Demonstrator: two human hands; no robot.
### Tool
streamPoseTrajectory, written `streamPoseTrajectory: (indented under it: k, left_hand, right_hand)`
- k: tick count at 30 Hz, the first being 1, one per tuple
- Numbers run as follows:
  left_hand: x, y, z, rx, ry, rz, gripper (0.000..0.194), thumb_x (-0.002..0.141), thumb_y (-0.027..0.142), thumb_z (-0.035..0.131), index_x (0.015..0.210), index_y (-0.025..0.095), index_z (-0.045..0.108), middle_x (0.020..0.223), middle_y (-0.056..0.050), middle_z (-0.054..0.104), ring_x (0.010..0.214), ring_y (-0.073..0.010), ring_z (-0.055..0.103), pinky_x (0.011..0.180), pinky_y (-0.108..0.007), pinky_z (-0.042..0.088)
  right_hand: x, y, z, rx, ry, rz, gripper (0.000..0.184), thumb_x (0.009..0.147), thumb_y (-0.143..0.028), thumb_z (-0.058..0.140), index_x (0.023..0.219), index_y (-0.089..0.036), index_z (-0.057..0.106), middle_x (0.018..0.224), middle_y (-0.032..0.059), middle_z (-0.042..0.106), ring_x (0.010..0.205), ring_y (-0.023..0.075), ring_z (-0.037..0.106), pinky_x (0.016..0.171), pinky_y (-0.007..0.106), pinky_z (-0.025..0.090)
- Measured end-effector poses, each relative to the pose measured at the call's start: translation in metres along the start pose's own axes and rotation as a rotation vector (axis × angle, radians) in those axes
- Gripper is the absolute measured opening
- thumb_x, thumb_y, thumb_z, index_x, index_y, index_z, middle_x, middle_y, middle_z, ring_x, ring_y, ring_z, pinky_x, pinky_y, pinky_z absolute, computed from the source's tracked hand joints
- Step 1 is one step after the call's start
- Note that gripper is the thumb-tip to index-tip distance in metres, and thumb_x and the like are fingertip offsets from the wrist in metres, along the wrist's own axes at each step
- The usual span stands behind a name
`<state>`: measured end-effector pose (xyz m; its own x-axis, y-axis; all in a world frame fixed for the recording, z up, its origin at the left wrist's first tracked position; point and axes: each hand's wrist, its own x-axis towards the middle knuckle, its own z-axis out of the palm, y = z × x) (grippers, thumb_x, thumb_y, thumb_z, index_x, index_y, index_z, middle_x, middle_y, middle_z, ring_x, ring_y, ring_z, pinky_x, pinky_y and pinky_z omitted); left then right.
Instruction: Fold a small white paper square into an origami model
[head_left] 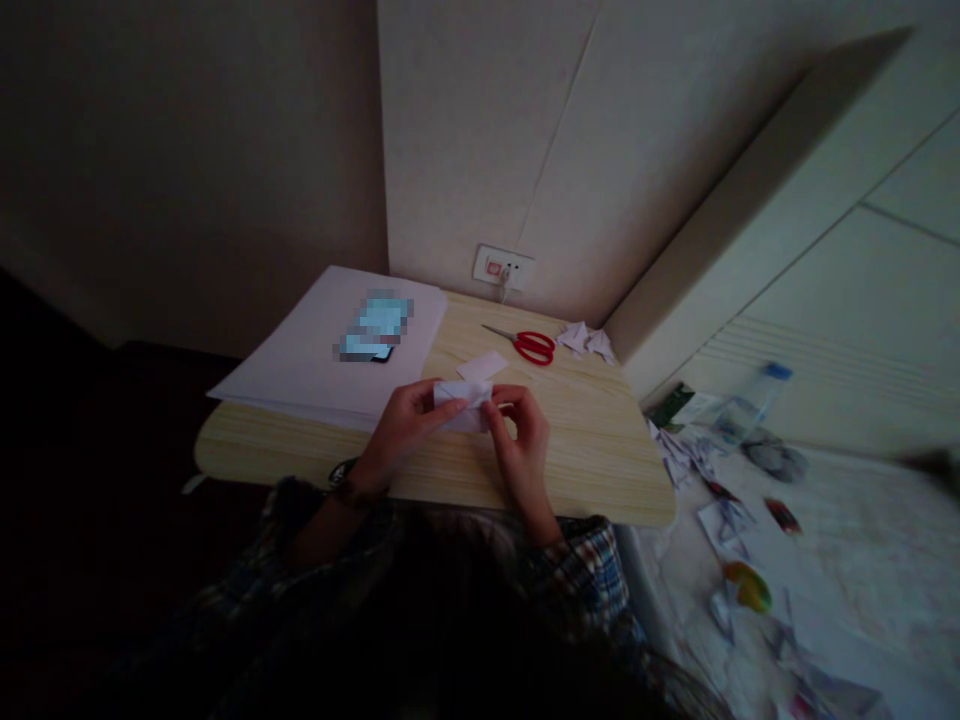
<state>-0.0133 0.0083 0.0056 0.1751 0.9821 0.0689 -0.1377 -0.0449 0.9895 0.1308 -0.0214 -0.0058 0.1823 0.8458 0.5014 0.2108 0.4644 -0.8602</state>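
Holding paper (pixel 456 391) over wood-grain table (pixel 600 450); pale wall (pixel 465 130), socket (pixel 520 268) behind.

The left hand (pixel 409 412) and right hand (pixel 525 430) cover parts of the small folded white paper (pixel 454 393), so its full outline cannot be made out. Toward the far left corner of the tabletop (pixel 600 450), square blocks mask the screen of the black-edged phone (pixel 379 325). At the near edge, a black rounded thing (pixel 343 472) is too dim to identify. Beyond the right edge, the white-covered bed (pixel 862 500) is cut off, and its yellow-green rounded thing (pixel 748 587) is blurred.
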Motion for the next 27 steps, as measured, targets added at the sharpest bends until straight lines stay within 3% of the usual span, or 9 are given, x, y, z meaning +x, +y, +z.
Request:
streamPoseTrajectory:
  k: [6, 27]
  left_hand:
    - [0.0026, -0.0032, -0.0003, 0.113, 0.003, 0.008, 0.026, 0.059, 0.037, 0.074, 0.067, 0.014, 0.065, 0.062, 0.001, 0.062, 0.061, -0.0144, 0.055, 0.055, -0.023, 0.045]
    - [0.0035, -0.0038, -0.0006, 0.145, -0.118, -0.005, 0.027, 0.062, 0.037, 0.073, 0.072, 0.013, 0.067, 0.067, 0.001, 0.064, 0.064, -0.0145, 0.056, 0.057, -0.022, 0.044]
  right_hand:
    - [0.0003, -0.0001, -0.0001, 0.043, 0.008, 0.039, 0.008, 0.084, -0.025, 0.061, 0.078, -0.021, 0.058, 0.081, -0.001, 0.061, 0.077, 0.0135, 0.058, 0.067, 0.027, 0.048]
    - [-0.0003, 0.0019, -0.0018, 0.034, 0.026, 0.087, 0.011, 0.085, -0.029, 0.06, 0.078, -0.021, 0.057, 0.077, -0.0019, 0.06, 0.072, 0.0128, 0.057, 0.065, 0.026, 0.047]
